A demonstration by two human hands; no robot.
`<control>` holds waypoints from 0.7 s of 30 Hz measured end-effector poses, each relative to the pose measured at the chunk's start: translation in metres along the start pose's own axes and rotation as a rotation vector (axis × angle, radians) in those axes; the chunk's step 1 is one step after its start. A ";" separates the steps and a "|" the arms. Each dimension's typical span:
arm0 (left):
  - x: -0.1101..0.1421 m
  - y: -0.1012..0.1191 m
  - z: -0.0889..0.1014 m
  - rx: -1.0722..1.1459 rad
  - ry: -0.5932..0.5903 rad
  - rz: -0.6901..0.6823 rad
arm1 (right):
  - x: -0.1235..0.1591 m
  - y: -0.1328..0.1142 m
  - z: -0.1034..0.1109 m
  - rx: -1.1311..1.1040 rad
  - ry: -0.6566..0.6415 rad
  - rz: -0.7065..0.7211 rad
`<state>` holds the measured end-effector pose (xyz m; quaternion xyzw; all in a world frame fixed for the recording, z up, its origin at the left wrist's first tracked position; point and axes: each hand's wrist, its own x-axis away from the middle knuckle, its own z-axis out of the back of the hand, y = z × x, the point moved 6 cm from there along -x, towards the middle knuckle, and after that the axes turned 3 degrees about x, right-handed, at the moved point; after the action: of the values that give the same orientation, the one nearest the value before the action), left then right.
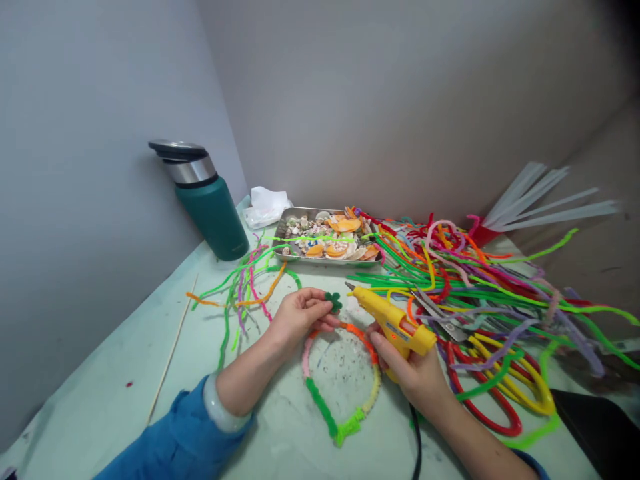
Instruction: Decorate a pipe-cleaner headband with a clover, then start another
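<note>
Between the thumb and fingers of my left hand (305, 310) is a small dark green flower-shaped piece (334, 303). My right hand (413, 373) is wrapped round a yellow hot glue gun (393, 319), whose nozzle points left toward the flower piece with a small gap between them. Below both hands a ring of fuzzy pipe cleaners (320, 405) lies on the table, in pink, orange, yellow and green sections. Fingers of my left hand are close above its top edge; I cannot tell if they touch it. A black cord (417, 440) runs down from the glue gun.
A metal tray (325, 259) of shells stands at the back, beside white tissue (267, 200) and a teal bottle (210, 210). Tangled pipe cleaners (450, 267) and scissors (440, 313) lie right, near a red cup (483, 233) of glue sticks. A thin wooden stick (173, 350) lies left.
</note>
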<state>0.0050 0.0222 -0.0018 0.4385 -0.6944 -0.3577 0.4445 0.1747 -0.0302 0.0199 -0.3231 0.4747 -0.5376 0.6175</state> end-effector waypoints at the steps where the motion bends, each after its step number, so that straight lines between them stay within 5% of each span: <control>1: 0.000 0.000 0.000 0.006 0.001 0.001 | 0.000 0.001 0.000 -0.002 -0.005 0.001; 21: 0.001 -0.006 -0.001 0.046 -0.031 0.051 | 0.001 0.007 -0.004 -0.010 -0.031 0.003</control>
<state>0.0077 0.0194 -0.0062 0.4252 -0.7202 -0.3369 0.4325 0.1738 -0.0288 0.0121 -0.3339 0.4684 -0.5292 0.6238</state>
